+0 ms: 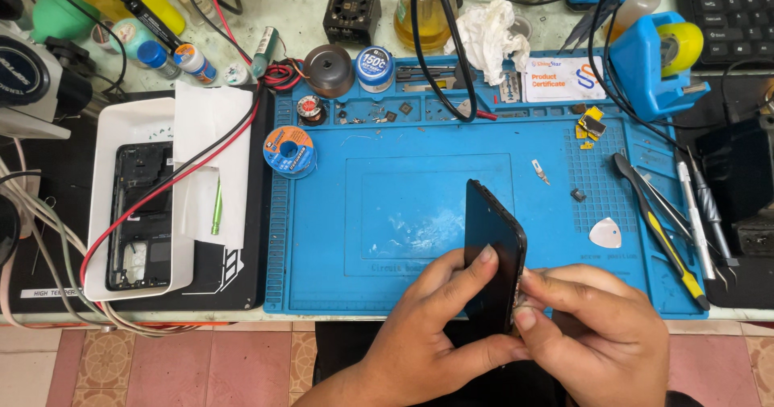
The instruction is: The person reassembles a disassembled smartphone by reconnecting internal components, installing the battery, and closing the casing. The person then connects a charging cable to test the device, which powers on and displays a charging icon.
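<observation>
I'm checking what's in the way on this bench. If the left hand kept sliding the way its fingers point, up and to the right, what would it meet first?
The left hand already rests against the black phone panel, held on edge. Past that lies bare blue mat, then probably the small black chip; depth is unclear.

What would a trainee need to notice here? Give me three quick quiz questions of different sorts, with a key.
1. True or false: both hands grip the black phone panel, held on edge above the blue work mat.
2. Which thing lies on the mat right of the panel? A) white triangular pick B) a hammer C) a glue gun
3. Fill in: the stripped phone frame lies in a white ____ left of the mat.

Key: 1 true: left hand and right hand pinch it from either side. 2 A. 3 tray.
</observation>
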`<state>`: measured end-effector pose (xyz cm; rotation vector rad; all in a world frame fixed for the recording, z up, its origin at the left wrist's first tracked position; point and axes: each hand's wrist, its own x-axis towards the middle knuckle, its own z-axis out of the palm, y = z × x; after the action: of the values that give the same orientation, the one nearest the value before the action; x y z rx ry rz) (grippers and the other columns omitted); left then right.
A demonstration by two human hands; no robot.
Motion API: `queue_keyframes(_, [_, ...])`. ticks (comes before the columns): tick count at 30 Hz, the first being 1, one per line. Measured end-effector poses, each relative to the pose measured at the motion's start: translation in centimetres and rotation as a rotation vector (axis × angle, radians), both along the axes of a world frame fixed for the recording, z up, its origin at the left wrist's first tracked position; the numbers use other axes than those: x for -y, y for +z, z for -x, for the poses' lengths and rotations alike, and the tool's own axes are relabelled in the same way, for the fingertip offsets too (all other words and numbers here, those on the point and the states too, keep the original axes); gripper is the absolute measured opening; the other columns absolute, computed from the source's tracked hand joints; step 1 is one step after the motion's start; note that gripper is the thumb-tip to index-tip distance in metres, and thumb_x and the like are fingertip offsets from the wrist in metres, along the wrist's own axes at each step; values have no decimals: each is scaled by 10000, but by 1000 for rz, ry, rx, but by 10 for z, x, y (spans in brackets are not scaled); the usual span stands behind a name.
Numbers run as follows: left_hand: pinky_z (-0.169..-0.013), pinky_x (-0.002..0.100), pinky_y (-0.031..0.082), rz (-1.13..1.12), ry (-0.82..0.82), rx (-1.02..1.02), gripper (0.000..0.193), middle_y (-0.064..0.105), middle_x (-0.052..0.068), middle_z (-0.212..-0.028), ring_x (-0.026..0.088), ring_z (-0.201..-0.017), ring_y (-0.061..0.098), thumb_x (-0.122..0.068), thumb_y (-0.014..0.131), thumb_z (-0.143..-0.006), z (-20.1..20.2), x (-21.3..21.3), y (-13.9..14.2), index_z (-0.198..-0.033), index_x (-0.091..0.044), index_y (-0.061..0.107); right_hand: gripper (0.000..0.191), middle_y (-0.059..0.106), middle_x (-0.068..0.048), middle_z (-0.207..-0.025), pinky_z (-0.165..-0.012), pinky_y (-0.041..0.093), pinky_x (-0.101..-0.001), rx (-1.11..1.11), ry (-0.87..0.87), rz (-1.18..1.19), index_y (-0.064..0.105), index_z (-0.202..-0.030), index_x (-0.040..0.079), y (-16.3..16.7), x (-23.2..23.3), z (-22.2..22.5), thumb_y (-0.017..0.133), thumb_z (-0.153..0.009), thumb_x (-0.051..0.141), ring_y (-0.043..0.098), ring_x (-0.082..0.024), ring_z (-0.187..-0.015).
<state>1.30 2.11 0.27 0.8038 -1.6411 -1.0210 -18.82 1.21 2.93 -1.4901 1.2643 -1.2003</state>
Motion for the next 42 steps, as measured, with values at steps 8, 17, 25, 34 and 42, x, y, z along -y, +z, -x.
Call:
queue_keyframes(8, [-1101, 330, 575, -48, -14, -20, 809, 547, 160, -1506, 263, -1312, 670, -210, 872, -958, 2, 1, 5, -1608, -200, 390, 354, 744, -157, -1009, -712, 609, -236, 12, -8, 43, 743, -1106, -53, -8, -3, 6, 747, -758, -119, 741, -157, -841])
queue_keyframes(17, [-1003, 310, 591, -79, 66, 78, 753, 633, 134, -1360, 259, -1181, 701, -371, 841, -941, -1, 0, 13, -1577, -214, 472, 335, 720, -158, -996, -808, 580, -246, -124, -32, 133, 716, -1122, -50, -18, -2, 20, 766, -792, -74, 711, -149, -858])
queue_keyframes(25, [-996, 302, 592, -37, 81, 65, 753, 648, 111, -1334, 238, -1106, 674, -387, 831, -962, -5, -2, 10, -1593, -240, 448, 348, 721, -155, -1012, -777, 577, -219, -132, -2, 183, 708, -1186, -43, -22, -1, 19, 753, -842, -63, 708, -139, -856])
queue_keyframes(34, [-986, 301, 596, -38, 90, 70, 748, 646, 107, -1345, 233, -1104, 673, -399, 825, -965, -9, -3, 10, -1593, -249, 447, 334, 717, -164, -1019, -797, 593, -251, -134, 18, 167, 699, -1179, -52, -20, 0, 15, 739, -848, -61, 715, -147, -855])
queue_keyframes(42, [-984, 307, 601, -60, 101, 80, 746, 644, 112, -1337, 237, -1146, 702, -404, 832, -946, -11, -4, 13, -1578, -240, 470, 347, 711, -180, -1021, -756, 593, -238, -71, -2, 152, 701, -1198, -52, -21, -3, 10, 737, -854, -83, 716, -155, -837])
